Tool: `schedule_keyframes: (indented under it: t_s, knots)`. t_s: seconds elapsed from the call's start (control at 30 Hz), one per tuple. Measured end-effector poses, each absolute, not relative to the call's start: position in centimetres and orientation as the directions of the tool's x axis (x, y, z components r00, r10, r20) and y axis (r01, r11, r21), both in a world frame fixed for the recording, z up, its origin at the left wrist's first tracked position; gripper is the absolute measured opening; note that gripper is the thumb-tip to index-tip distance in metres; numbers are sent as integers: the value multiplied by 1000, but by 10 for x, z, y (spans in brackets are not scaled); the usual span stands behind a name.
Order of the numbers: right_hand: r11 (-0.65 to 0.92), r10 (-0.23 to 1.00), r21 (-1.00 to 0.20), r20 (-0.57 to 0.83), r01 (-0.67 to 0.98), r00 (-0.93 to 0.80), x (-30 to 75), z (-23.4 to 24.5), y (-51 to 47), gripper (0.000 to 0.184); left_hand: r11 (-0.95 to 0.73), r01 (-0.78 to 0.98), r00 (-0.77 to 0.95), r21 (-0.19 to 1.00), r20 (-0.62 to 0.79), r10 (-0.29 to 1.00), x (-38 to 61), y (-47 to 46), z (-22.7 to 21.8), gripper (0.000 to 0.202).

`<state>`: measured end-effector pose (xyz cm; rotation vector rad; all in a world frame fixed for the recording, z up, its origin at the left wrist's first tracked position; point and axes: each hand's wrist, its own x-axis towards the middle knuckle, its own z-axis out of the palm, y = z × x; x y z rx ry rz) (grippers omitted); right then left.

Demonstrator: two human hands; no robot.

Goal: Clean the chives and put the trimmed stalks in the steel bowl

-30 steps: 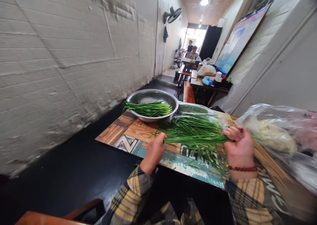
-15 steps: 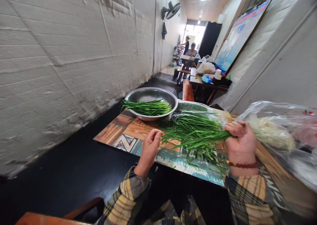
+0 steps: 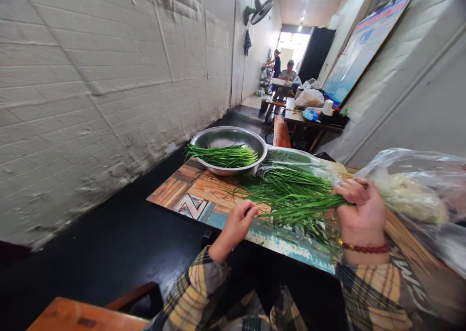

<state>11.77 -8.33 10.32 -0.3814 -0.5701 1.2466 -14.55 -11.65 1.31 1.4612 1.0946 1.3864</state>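
My right hand point(image 3: 360, 207), with a red bead bracelet at the wrist, is wrapped round a bunch of garlic chives point(image 3: 306, 208) whose leaf ends point left. My left hand point(image 3: 238, 224) is closed in a pinch just beside those ends; whether a thin leaf is between its fingers is too small to tell. Under and behind the bunch lies a loose pile of garlic chives point(image 3: 296, 179), partly in a clear plastic bag point(image 3: 291, 157). A metal basin point(image 3: 233, 132) at the table's far left holds more garlic chives point(image 3: 227, 155), laid side by side.
The patterned wooden table point(image 3: 171, 188) carries thin wooden sticks point(image 3: 407, 241) and a clear bag of pale food point(image 3: 418, 200) on the right. An orange stool point(image 3: 87, 316) stands at lower left. Farther back are another table point(image 3: 309, 120) and two people point(image 3: 287, 71).
My left hand has moved slightly right and down, closer to the bunch's leaf ends. My right hand keeps its grip. The whole view has shifted a little.
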Motion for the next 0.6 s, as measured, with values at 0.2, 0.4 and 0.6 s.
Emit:
schedule_keyframes:
  t_s: [0.2, 0.4, 0.6]
  knots:
    - [196, 979, -676, 182, -710, 97, 70, 108, -99, 25, -265, -77, -28, 961, 263, 964, -147, -113, 29, 20]
    - [335, 942, -942, 335, -20, 9, 1, 77, -123, 37, -232, -197, 222, 953, 274, 936, -121, -126, 53, 42]
    - [490, 859, -845, 426, 215, -285, 6, 66, -113, 41, 18, -310, 418, 950, 119, 900, -128, -130, 33, 49]
